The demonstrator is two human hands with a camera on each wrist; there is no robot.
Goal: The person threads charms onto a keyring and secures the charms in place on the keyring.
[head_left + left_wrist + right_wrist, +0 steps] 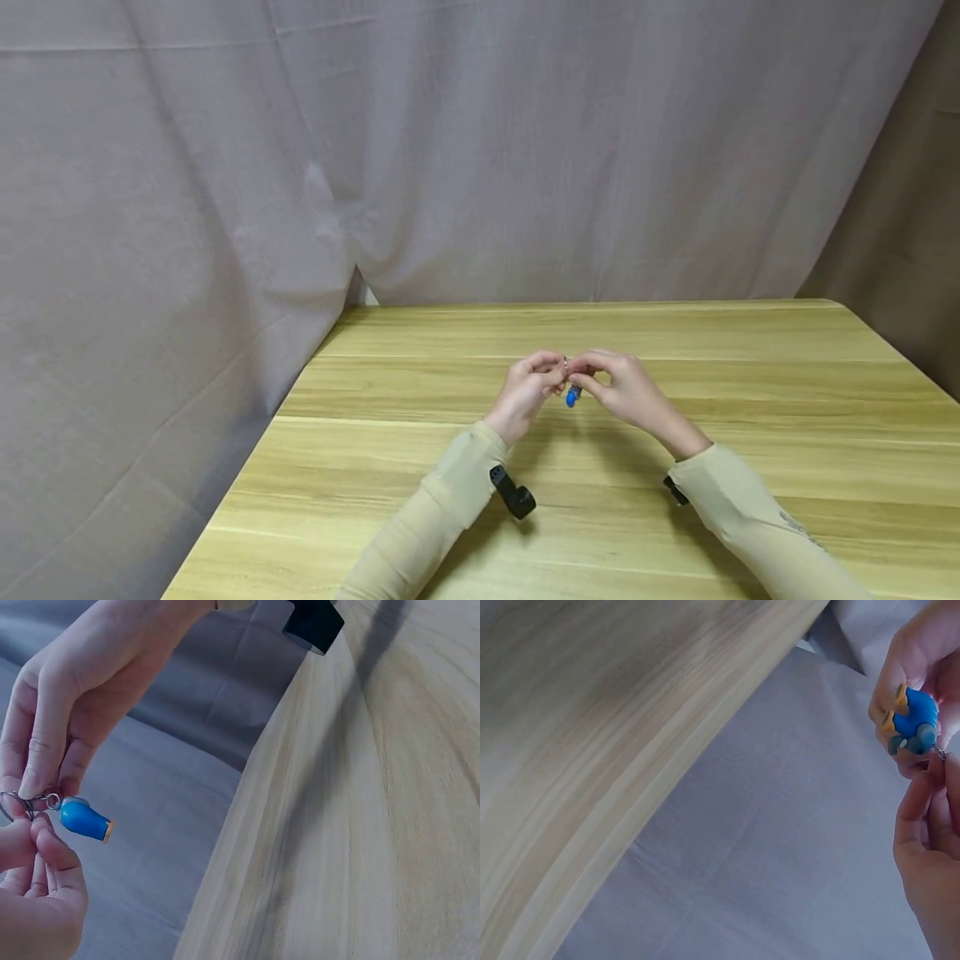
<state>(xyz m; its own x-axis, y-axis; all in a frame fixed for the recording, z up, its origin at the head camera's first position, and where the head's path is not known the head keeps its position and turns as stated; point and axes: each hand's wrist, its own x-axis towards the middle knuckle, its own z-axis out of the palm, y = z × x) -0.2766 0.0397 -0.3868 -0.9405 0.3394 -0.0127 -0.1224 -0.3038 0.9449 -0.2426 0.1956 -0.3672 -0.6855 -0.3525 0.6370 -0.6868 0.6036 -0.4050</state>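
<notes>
Both hands meet over the table around a keychain with a small blue figure point(573, 397). My left hand point(522, 390) pinches its metal ring point(565, 365) between thumb and fingers. Opposite it, my right hand point(618, 385) pinches the metal part close by, thumb and index fingertip together. The left wrist view shows the blue figure point(85, 820) hanging off a small metal link point(52, 801), with a larger ring between the fingertips. Yellow-orange feet and a grey-teal part show on the figure point(921, 712) in the right wrist view. Fingertips partly hide the ring.
The wood-grain table point(375, 492) stretches under both arms. Grey curtain point(480, 150) hangs behind the table and along its left side. A black wrist camera point(513, 493) sticks out from the left sleeve, another black piece point(676, 490) from the right sleeve.
</notes>
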